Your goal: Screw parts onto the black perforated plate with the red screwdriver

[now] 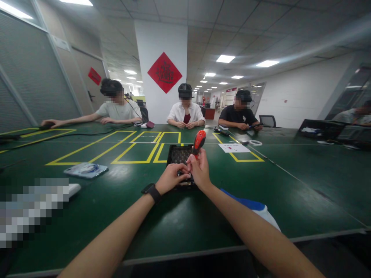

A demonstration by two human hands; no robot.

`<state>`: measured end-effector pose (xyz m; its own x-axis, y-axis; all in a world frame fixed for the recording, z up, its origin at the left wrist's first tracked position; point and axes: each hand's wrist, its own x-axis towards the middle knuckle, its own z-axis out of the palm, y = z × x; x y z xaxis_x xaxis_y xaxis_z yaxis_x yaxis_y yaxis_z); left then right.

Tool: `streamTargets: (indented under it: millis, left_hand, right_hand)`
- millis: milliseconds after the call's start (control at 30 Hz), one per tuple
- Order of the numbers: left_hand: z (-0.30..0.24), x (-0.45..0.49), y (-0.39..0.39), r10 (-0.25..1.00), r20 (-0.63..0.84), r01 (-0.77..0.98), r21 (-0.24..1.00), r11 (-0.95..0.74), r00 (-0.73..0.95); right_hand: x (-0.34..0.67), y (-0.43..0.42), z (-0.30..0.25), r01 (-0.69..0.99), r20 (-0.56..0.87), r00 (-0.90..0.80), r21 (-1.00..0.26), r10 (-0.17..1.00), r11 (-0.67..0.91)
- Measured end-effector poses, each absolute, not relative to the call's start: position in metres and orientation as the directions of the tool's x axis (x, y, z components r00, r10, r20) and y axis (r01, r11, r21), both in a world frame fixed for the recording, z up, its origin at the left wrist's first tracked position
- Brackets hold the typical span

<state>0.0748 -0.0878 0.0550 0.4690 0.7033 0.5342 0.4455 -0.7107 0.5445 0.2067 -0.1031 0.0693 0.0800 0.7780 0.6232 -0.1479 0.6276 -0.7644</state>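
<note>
My right hand [199, 170] is closed around a screwdriver with a red and black handle [199, 141], held nearly upright with the handle pointing up over a black tray-like part [179, 154] on the green table [179, 224]. My left hand [171, 178], with a black watch on its wrist, rests on the near edge of that black part, fingers curled against it right next to the right hand. The screwdriver's tip is hidden behind my hands.
Three people sit at the far side of the table, and another at the far right. A flat packet [86, 170] lies at the left. A white and blue object [255, 210] lies under my right forearm. A paper sheet [233, 148] and tape roll [255, 142] lie beyond. Yellow tape outlines mark the table.
</note>
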Motion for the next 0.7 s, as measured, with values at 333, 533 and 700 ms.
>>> streamTargets:
  millis: [333,533,700]
  left_hand:
    - [0.057,0.073,-0.089,0.679,0.505,0.498,0.461,-0.734,0.534]
    - [0.055,0.073,-0.087,0.716,0.531,0.5,0.513,-0.698,0.454]
    - [0.053,0.072,-0.085,0.751,0.533,0.433,0.614,-0.66,0.39]
  right_hand:
    - [0.208,-0.1,0.068,-0.2,0.601,0.043,-0.777,0.798,0.597]
    - [0.207,-0.1,0.07,-0.23,0.584,0.04,-0.784,0.811,0.576]
    - [0.215,-0.099,0.079,-0.047,0.616,0.17,-0.774,0.769,0.631]
